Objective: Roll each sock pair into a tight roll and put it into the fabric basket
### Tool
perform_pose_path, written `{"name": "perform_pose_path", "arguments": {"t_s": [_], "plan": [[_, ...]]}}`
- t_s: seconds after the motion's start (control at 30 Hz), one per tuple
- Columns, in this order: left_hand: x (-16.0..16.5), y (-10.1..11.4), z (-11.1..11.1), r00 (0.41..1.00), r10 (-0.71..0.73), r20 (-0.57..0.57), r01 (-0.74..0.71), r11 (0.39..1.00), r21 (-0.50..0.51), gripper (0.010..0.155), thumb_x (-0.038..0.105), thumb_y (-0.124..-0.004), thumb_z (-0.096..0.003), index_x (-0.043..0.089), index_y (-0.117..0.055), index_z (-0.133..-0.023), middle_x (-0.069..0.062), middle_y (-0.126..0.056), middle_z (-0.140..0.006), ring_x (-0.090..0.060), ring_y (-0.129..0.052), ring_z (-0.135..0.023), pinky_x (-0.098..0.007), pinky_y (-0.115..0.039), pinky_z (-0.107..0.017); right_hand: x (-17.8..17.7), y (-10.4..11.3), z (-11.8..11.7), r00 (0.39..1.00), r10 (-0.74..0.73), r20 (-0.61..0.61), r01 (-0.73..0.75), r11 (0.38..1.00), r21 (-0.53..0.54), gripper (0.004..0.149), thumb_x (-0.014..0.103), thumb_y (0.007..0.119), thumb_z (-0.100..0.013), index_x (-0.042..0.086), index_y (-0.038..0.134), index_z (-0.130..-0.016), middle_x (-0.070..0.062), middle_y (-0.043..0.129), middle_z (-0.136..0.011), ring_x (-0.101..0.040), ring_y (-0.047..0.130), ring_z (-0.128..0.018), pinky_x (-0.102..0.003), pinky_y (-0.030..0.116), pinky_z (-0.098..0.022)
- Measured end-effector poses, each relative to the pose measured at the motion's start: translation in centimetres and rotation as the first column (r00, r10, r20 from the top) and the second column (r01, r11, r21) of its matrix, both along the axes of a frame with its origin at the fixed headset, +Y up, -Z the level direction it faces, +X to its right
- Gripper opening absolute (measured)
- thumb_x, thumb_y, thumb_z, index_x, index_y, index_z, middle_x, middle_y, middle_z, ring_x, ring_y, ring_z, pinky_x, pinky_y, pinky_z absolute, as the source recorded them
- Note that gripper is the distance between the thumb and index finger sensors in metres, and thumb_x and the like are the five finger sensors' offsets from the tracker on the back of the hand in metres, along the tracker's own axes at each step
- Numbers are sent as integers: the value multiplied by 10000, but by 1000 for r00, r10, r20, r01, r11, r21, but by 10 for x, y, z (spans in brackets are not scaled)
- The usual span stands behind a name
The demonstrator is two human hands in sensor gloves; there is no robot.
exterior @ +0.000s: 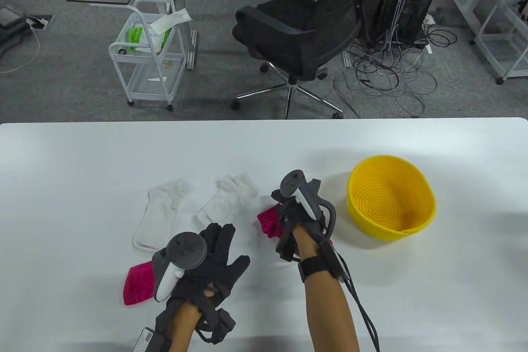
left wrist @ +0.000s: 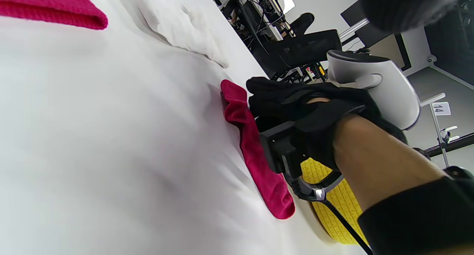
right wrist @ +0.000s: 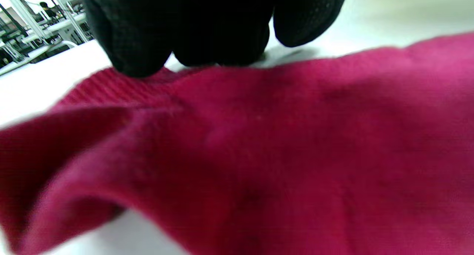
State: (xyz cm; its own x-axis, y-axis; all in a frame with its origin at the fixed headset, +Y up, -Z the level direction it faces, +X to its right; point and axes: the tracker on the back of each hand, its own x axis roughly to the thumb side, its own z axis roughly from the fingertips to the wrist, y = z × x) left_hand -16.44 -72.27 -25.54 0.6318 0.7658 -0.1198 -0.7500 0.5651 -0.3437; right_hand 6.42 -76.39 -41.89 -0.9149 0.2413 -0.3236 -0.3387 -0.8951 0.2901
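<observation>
table view with both wrist views. no roll was yet made: the yellow basket held nothing, and four socks lay loose on the tabletop, so both pairs remained to be matched, rolled and dropped in. the right hand rested on one pink sock, fingers curled down onto its ribbed end; whether they pinched the cloth or only pressed it could not be told. most of that sock lay under the hand and wrist, its free end showing just left of the hand. the basket stood near, to the right of this hand. the left hand was spread, fingers straight, holding nothing. the second pink sock lay partly beneath it and to its left. two white socks lay beyond its fingertips, one a little left, one a little right.
</observation>
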Motion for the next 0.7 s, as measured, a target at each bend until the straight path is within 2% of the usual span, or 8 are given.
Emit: {"name": "perform_pose_path", "arguments": {"t_s": [0.1,0.13,0.23,0.3,0.43,0.53,0.57,0.7], "plan": [[0,0,0,1000,-3,-4,3,1000,-1,831,671,-661,-367,432,-232,-1037,61,-37,-1127,-249,-23,-1087,-552,-53,-711,-4,-5,1,998,57,-3,-57,997,49,421,393,883,-407,509,809,-805,135,771,-952,-125,841,-762,-464,693,-667],[1,0,0,1000,-4,-4,4,1000,-4,830,671,-660,-367,432,-233,-1037,61,-39,-1127,-249,-23,-1086,-552,-53,-710,-6,-6,2,996,86,-2,-85,990,109,412,398,890,-395,501,829,-789,132,800,-929,-120,867,-737,-463,711,-655],[1,0,0,1000,-3,-7,3,1000,-6,829,670,-662,-367,432,-235,-1037,61,-38,-1128,-249,-24,-1087,-552,-53,-710,-8,-6,4,996,88,-3,-86,982,166,393,390,911,-380,458,867,-764,130,848,-889,-125,903,-707,-480,731,-641],[1,0,0,1000,3,-10,-3,1000,-11,831,669,-662,-367,432,-233,-1037,59,-39,-1128,-249,-24,-1086,-552,-53,-710,-8,-7,3,995,104,-12,-100,980,172,358,397,909,-375,448,885,-728,138,859,-876,-119,915,-695,-481,742,-634],[0,-2,0,1000,15,-13,-16,1000,-23,830,669,-663,-366,435,-232,-1035,61,-43,-1128,-250,-27,-1087,-552,-55,-711,-8,-4,2,993,109,-48,-102,986,133,361,402,881,-390,451,859,-746,145,838,-905,-119,900,-723,-491,732,-645],[-1,-2,0,1000,19,-12,-19,999,-31,831,669,-662,-367,435,-228,-1035,58,-40,-1128,-251,-24,-1086,-552,-53,-711,-4,6,3,996,66,-65,-58,991,118,383,398,862,-400,449,820,-777,143,865,-919,-147,919,-783,-512,724,-652],[-2,-1,0,1000,21,-14,-22,999,-26,831,670,-662,-367,435,-227,-1035,58,-41,-1128,-252,-25,-1086,-552,-55,-711,-1,16,4,997,31,-76,-22,992,122,390,393,853,-406,442,805,-790,132,887,-905,-150,929,-784,-509,729,-646],[-3,1,1,1000,21,-11,-21,1000,-15,833,672,-658,-368,435,-220,-1036,57,-37,-1128,-253,-24,-1086,-554,-56,-710,9,44,15,994,-32,-109,51,984,172,409,385,850,-407,406,786,-811,79,943,-845,-147,980,-709,-500,764,-599]]}}
